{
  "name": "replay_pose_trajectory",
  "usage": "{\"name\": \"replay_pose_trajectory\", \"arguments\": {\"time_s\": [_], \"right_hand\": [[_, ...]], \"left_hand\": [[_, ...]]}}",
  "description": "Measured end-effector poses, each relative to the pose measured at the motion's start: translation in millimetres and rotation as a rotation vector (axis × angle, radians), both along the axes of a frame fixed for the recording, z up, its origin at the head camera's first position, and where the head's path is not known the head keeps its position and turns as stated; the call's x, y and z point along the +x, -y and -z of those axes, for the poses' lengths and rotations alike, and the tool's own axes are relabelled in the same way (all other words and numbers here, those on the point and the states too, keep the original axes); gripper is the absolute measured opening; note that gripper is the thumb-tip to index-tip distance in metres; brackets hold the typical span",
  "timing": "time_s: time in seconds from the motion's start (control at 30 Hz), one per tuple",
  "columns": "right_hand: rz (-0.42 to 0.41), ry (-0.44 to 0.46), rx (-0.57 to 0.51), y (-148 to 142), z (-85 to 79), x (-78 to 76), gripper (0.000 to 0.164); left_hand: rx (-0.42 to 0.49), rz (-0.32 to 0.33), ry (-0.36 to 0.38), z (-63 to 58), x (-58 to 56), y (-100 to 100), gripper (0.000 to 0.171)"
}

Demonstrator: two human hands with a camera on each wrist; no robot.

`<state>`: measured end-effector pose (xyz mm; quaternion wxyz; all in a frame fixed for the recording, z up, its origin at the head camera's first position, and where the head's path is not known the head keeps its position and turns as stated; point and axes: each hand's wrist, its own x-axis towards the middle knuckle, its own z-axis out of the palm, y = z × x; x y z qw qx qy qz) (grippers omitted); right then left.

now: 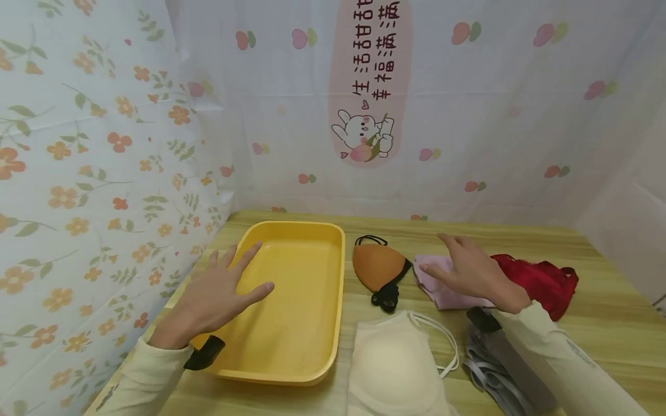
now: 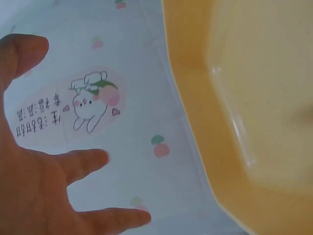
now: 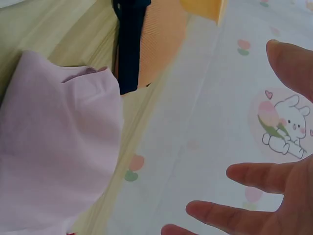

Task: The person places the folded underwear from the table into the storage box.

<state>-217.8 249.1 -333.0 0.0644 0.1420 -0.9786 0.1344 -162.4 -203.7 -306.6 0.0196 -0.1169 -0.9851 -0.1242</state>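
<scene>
My left hand (image 1: 215,297) hovers over the left side of a yellow plastic tub (image 1: 291,300), fingers spread and holding nothing. The tub also fills the right of the left wrist view. My right hand (image 1: 470,268) is held with fingers apart above a folded pink cloth (image 1: 442,292), gripping nothing. Beside that cloth lies an orange-brown bra (image 1: 378,267) with black straps. A dark red satin garment (image 1: 541,283) sits to the right, partly behind my right wrist. Nearer me lie a cream padded top (image 1: 392,364) with thin straps and a grey garment (image 1: 504,370), partly hidden under my right forearm.
The wood-patterned table (image 1: 603,323) carries everything. A white curtain (image 1: 442,133) with fruit prints and a rabbit drawing hangs along the back. At the left, a flowered curtain (image 1: 93,190) comes down close to the tub.
</scene>
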Motion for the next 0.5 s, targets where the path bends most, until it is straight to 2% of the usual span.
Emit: {"name": "replay_pose_trajectory", "arguments": {"time_s": [0.2,0.3,0.43,0.5], "right_hand": [[-0.020,0.051,-0.059,4.8,-1.6,-10.6,0.085],[-0.044,0.086,-0.097,7.6,-2.5,-17.2,0.081],[-0.070,0.232,-0.208,14.4,-4.4,-25.4,0.076],[-0.069,0.311,-0.262,18.7,-6.1,-29.1,0.075]], "left_hand": [[0.150,-0.039,0.007,-1.6,11.6,18.8,0.081],[0.209,-0.050,-0.019,1.9,19.1,27.0,0.077],[0.291,-0.067,-0.052,12.9,32.2,41.5,0.069],[0.351,-0.072,-0.041,20.5,39.7,50.5,0.066]]}}
